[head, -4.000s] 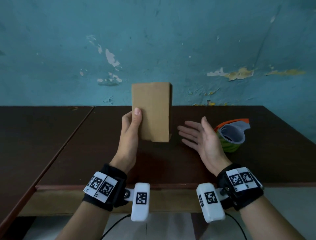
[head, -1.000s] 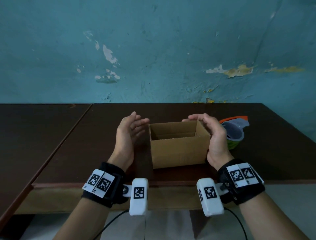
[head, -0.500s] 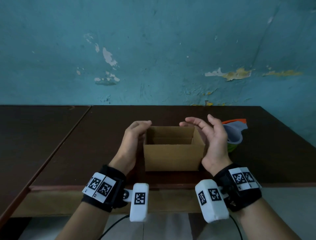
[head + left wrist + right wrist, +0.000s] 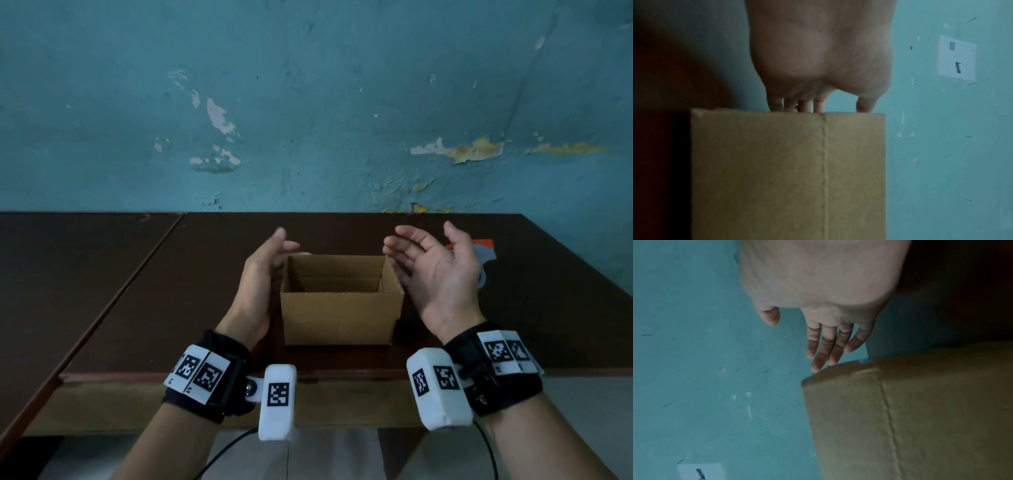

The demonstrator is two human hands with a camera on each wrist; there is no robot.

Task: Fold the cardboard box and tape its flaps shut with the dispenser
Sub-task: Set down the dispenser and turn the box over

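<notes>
A brown cardboard box (image 4: 339, 311) stands on the dark table (image 4: 171, 291) with its top open and no top flaps showing. My left hand (image 4: 263, 274) is close beside the box's left wall, fingers straight and pointing away from me; I cannot tell if it touches. My right hand (image 4: 435, 270) hovers to the right of the box, palm turned up, fingers spread, holding nothing. The tape dispenser (image 4: 484, 253), orange and grey, lies behind that hand and is mostly hidden. The wrist views show the box (image 4: 787, 170) (image 4: 910, 418) under each hand (image 4: 818, 56) (image 4: 818, 280).
A second dark table (image 4: 68, 274) adjoins on the left along a seam. The table's front edge (image 4: 342, 375) runs just behind my wrists. A peeling teal wall (image 4: 308, 102) rises at the back of the table.
My right hand has come away from the box's right rim and turned palm up. The left fingers have straightened off the left rim. The box stays upright in place.
</notes>
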